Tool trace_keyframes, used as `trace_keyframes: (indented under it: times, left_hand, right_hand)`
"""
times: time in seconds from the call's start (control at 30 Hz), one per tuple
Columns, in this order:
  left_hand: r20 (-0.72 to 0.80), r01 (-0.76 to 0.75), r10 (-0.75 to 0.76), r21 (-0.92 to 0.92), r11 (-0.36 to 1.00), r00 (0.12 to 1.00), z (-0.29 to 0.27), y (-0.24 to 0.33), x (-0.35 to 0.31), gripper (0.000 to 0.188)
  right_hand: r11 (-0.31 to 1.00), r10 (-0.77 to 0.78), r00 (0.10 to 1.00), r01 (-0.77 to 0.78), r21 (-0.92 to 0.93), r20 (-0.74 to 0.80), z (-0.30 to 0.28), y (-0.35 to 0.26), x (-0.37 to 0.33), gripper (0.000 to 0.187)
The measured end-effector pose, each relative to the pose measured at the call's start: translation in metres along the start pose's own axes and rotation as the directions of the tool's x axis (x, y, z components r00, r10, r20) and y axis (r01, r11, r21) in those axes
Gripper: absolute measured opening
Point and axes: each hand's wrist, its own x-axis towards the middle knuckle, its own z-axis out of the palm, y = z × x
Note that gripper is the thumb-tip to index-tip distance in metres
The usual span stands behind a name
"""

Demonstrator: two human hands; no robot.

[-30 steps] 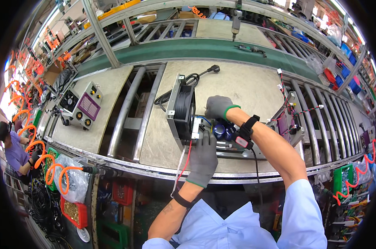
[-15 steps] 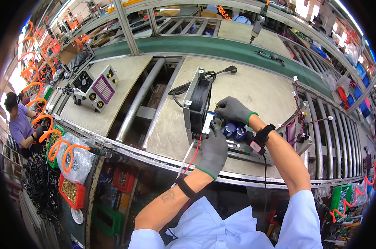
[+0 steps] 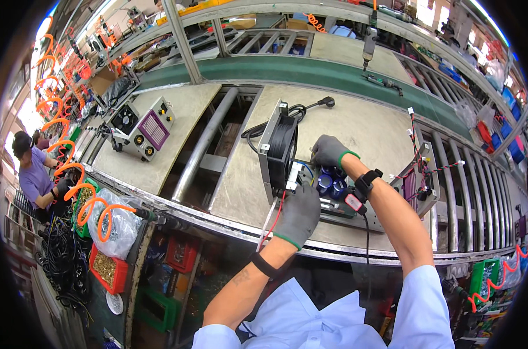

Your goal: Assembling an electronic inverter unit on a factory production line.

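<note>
- The open unit (image 3: 348,215), a metal chassis, sits at the front edge of the middle board (image 3: 371,134), left of that edge's right corner.
- At its left end a black fan (image 3: 283,142) stands upright against a metal panel (image 3: 268,157).
- The left hand (image 3: 300,214), in a grey glove, reaches over the front edge, fingers bent against the white part (image 3: 295,174) below the fan; whether they pinch it, I cannot tell.
- The right hand (image 3: 332,152), also gloved, is curled just right of the fan, above the blue capacitors (image 3: 331,184); its fingertips are hidden, so I cannot tell what they pinch.
- Red and white wires (image 3: 278,212) run down beside the left hand to the front edge.
- A black cord (image 3: 298,111) lies behind the fan, its plug (image 3: 329,102) toward the far edge.
- A purple-grilled machine (image 3: 420,180) stands at the right edge.
- Another machine (image 3: 139,129) stands on the left board (image 3: 185,125).
</note>
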Motion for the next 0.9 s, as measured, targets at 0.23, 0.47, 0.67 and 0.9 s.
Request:
trace_keyframes:
  times: [0.23, 0.47, 0.67, 0.9]
  left_hand:
    - [-0.108, -0.019, 0.023, 0.032, 0.999, 0.994, 0.006, -0.003, -0.005, 0.057]
    - [-0.330, -0.146, 0.109, -0.090, 0.985, 0.938, -0.006, 0.002, -0.025, 0.058]
    - [-0.356, 0.113, -0.286, -0.434, 0.894, 0.890, -0.029, -0.032, -0.104, 0.027]
    - [-0.047, 0.225, -0.268, -0.418, 0.880, 0.962, -0.043, -0.052, -0.105, 0.017]
  right_hand:
    - [0.947, 0.175, 0.983, -0.150, -0.286, 0.062, -0.018, -0.012, -0.006, 0.039]
    - [0.952, 0.133, 0.960, -0.193, -0.239, -0.247, -0.032, -0.036, -0.063, 0.031]
    - [0.881, -0.078, 0.950, 0.208, 0.425, -0.304, 0.002, -0.043, -0.166, 0.028]
    - [0.847, -0.056, 0.989, 0.121, 0.517, -0.139, 0.042, -0.042, -0.210, 0.025]
